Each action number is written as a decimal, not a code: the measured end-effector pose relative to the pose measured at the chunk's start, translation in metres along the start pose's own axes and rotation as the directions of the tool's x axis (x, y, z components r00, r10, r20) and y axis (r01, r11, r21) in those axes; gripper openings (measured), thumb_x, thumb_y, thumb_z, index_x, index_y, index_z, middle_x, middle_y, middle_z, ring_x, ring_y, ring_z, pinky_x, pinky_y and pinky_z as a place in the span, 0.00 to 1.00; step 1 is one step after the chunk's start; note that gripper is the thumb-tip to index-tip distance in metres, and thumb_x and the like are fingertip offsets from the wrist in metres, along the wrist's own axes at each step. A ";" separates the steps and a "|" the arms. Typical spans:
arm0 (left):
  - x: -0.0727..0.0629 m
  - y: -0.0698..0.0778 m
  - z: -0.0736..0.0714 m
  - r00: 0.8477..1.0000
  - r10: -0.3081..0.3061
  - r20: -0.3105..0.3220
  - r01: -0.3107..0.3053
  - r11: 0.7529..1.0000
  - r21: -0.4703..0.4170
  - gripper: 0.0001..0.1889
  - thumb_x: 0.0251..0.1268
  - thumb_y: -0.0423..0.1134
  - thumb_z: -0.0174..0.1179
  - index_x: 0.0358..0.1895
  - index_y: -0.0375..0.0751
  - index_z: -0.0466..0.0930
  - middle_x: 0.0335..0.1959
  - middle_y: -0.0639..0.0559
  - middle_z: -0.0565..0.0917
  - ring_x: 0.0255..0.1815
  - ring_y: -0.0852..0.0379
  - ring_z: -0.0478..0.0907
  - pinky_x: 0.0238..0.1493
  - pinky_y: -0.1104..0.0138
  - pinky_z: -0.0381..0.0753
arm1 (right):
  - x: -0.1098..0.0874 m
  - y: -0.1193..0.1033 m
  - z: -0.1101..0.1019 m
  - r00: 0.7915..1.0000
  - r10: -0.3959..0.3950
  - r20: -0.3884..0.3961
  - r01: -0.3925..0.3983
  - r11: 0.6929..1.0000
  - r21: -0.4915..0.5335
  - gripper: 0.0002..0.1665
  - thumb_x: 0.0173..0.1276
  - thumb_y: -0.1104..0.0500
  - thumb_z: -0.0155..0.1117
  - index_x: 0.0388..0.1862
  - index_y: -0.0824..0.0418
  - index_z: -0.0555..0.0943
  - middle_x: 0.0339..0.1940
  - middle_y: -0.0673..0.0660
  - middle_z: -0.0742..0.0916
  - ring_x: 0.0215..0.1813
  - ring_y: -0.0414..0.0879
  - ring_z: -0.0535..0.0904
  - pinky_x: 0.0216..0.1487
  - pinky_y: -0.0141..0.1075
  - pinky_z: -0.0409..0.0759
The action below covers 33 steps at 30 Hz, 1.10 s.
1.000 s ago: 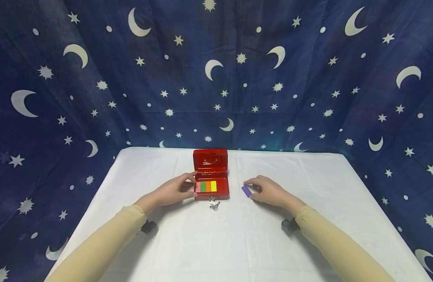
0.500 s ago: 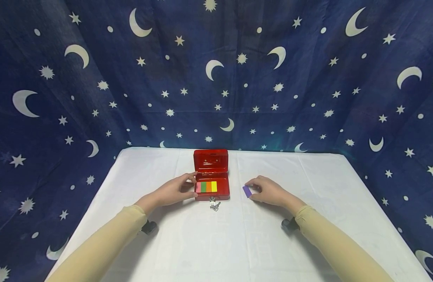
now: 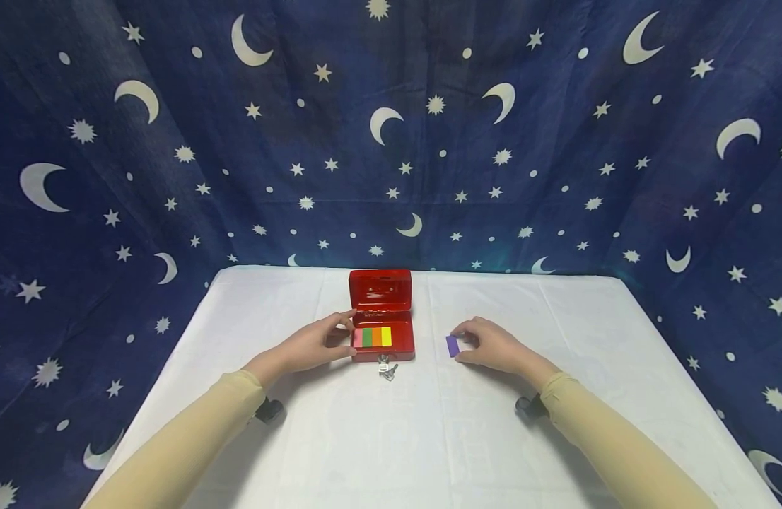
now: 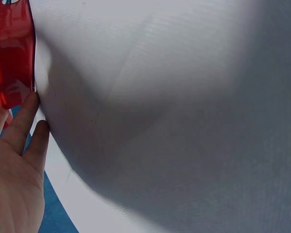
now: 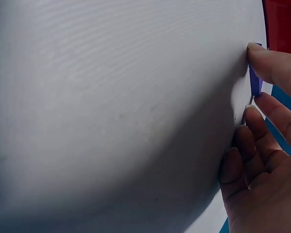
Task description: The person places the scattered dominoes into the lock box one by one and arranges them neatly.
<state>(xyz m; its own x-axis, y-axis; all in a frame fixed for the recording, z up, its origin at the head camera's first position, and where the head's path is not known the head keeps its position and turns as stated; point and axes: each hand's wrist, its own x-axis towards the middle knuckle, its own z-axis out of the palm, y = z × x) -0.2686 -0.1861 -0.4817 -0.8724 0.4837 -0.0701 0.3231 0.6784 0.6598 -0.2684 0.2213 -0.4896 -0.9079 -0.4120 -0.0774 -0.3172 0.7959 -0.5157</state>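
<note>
A red metal cash box [image 3: 403,339] stands on the white cloth with its lid [image 3: 380,288] raised at the back. Inside, on the left, a pink, a green, an orange and a yellow block [image 3: 387,336] lie side by side. My left hand [image 3: 310,345] holds the box by its left side, thumb at the front corner and fingers toward the back; in the left wrist view fingertips meet the red wall [image 4: 15,53]. To the right of the box, my right hand [image 3: 493,346] pinches a small purple block [image 3: 452,346] at its ends, between thumb and finger, low over the cloth.
A small padlock [image 3: 383,366] hangs at the front of the box, with keys [image 3: 389,374] beside it. White cloth [image 3: 378,438] covers the table. A dark blue curtain [image 3: 340,127] with moons and stars stands behind and at both sides.
My right hand has shifted slightly right with the purple block, which has turned from slanted to nearly straight. The left hand and the box have stayed in place.
</note>
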 end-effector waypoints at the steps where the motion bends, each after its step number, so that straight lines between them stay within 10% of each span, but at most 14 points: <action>1: 0.000 0.000 0.000 1.000 0.000 0.000 0.000 1.000 0.001 0.25 0.61 0.61 0.71 0.55 0.58 0.74 0.80 0.63 0.62 0.67 0.58 0.76 0.73 0.48 0.66 | -0.001 0.001 0.000 1.000 -0.003 -0.002 0.003 1.000 0.004 0.30 0.61 0.50 0.79 0.60 0.55 0.82 0.45 0.48 0.82 0.49 0.45 0.77 0.57 0.46 0.79; 33: 0.000 0.000 0.000 1.000 -0.001 0.001 0.001 1.000 -0.009 0.23 0.62 0.57 0.71 0.54 0.58 0.74 0.80 0.63 0.62 0.67 0.59 0.76 0.74 0.48 0.65 | -0.005 0.004 0.005 0.994 0.066 -0.087 -0.062 0.996 0.057 0.29 0.58 0.48 0.80 0.58 0.51 0.86 0.43 0.49 0.84 0.49 0.48 0.75 0.55 0.52 0.73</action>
<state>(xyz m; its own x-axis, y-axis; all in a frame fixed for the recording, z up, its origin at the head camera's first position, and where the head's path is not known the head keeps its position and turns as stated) -0.2682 -0.1862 -0.4812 -0.8726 0.4832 -0.0715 0.3186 0.6740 0.6665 -0.2636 0.2243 -0.4950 -0.9473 -0.3182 -0.0374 -0.2444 0.7929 -0.5581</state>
